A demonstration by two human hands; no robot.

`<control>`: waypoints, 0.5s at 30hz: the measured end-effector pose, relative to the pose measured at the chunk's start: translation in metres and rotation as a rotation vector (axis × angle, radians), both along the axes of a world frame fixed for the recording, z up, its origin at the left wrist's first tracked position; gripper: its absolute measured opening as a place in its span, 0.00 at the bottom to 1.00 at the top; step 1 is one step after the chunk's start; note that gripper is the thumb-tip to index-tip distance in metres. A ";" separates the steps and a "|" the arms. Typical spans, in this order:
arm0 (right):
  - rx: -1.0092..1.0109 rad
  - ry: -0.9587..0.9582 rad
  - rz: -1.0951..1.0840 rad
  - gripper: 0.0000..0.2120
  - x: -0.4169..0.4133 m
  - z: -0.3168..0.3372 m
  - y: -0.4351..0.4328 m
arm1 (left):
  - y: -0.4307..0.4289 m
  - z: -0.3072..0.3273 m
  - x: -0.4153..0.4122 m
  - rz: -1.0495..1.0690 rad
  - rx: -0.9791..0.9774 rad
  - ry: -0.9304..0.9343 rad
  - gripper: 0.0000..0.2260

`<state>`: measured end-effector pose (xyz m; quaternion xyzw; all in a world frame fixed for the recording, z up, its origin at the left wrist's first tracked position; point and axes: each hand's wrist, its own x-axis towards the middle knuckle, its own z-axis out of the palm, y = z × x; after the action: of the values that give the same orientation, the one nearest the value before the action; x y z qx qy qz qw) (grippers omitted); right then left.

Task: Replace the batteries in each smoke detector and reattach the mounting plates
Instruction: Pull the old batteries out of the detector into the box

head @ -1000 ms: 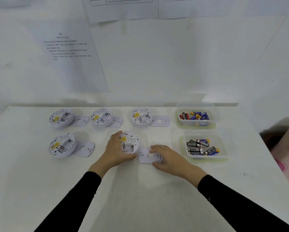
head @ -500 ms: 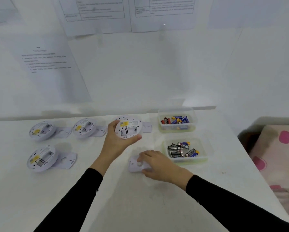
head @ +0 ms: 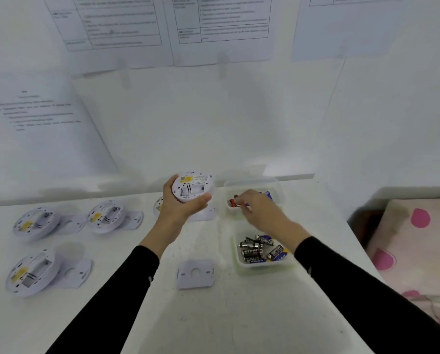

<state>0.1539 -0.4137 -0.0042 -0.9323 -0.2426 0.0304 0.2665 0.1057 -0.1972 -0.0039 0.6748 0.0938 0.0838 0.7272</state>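
Observation:
My left hand (head: 180,208) grips a white round smoke detector (head: 192,186), lifted above the table with its open back and yellow label facing me. My right hand (head: 258,206) reaches into the far clear tub (head: 277,186) of red and blue batteries, fingers down among them; whether it pinches a battery (head: 234,201) I cannot tell. The detector's loose mounting plate (head: 196,274) lies flat on the table near me. A nearer tub (head: 239,267) holds several black batteries (head: 258,247).
Three open detectors (head: 35,222) (head: 105,215) (head: 28,273) lie on the left of the white table (head: 213,315), each beside its plate. A fourth is mostly hidden behind my left hand. Papers hang on the wall. A pink-spotted cloth (head: 415,241) lies right of the table edge.
My left hand raised the detector off the table. My right hand let go of the mounting plate and moved to the far battery tub.

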 end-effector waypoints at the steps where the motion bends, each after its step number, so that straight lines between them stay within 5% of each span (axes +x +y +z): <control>1: -0.032 0.025 -0.013 0.12 0.012 0.000 -0.011 | -0.001 0.001 0.005 -0.017 0.021 0.002 0.39; 5: -0.033 0.184 0.021 0.11 0.029 -0.003 -0.035 | -0.006 0.001 0.023 -0.078 0.127 0.010 0.43; 15: 0.014 0.219 0.085 0.11 0.028 -0.016 -0.046 | -0.022 -0.011 0.042 -0.079 0.109 0.034 0.40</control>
<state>0.1821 -0.4599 -0.0198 -0.9104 -0.2514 0.1417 0.2965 0.1481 -0.2193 -0.0145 0.7179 0.0744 0.0486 0.6905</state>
